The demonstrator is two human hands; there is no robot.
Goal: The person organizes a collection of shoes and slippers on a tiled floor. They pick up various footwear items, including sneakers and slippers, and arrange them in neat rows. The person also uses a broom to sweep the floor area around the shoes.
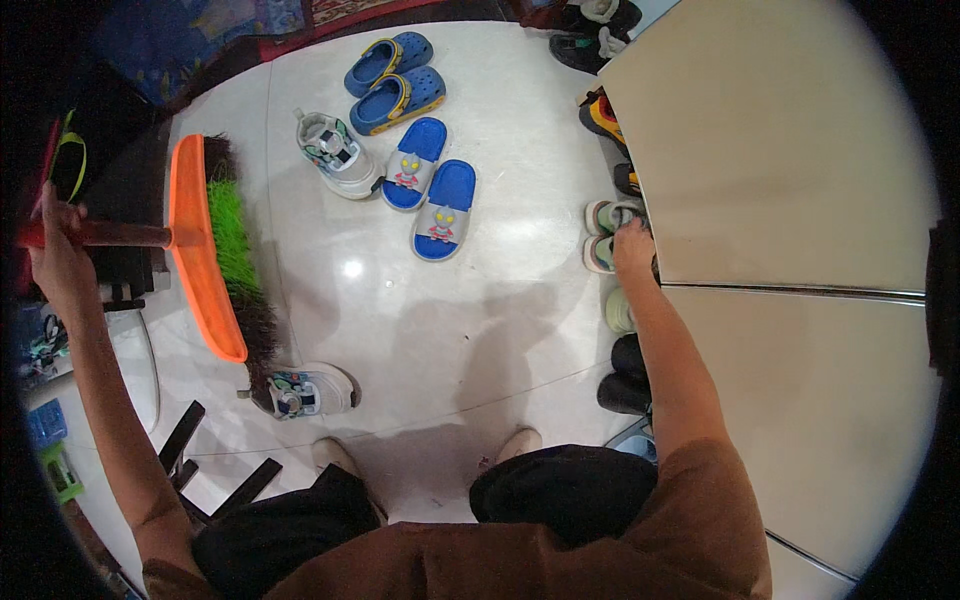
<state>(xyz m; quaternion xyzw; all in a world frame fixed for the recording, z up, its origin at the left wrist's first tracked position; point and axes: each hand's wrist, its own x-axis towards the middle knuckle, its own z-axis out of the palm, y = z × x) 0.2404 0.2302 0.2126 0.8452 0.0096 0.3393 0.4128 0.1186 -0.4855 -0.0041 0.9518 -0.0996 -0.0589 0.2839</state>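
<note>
My left hand [62,250] is closed round the red handle of a broom [200,262], held out at the left. The broom has an orange head with green and dark bristles, turned toward the right. Beside the bristles' lower end lies a white sneaker [305,390]. At the right, my right hand [633,248] reaches to the foot of the beige cabinet [780,150]. Its fingers are closed on a pair of pale shoes [600,254] with green parts; the hand partly covers them.
Blue clogs [398,100], blue slides [445,210] with cartoon figures and another white sneaker [340,160] lie on the pale floor ahead. More shoes, including a black pair [625,375], line the cabinet's foot. Dark legs of some furniture [245,487] stand at the lower left.
</note>
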